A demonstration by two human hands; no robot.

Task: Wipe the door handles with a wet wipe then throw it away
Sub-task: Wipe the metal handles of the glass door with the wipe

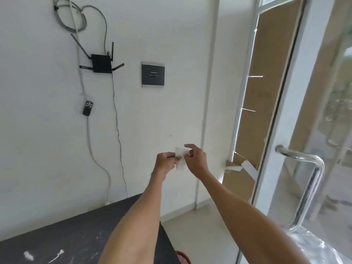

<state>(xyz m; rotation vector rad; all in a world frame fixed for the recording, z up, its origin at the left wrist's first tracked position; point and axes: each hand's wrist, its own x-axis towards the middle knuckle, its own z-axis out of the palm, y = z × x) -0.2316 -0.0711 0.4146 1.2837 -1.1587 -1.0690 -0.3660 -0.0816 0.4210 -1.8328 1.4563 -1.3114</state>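
white wet wipe (180, 157): pinched between left hand (165, 161) and right hand (196, 159), fingers of both grasping its edges, held up before the wall. chrome door handle (308, 180): well apart, rightward. risk: thin sheet may tear or slip while being unfolded.

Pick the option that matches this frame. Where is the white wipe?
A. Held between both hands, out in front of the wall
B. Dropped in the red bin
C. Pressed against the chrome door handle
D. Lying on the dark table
A: the white wipe is pinched between the left hand and the right hand in mid-air before the wall, well left of the chrome door handle and touching neither it nor the dark table.
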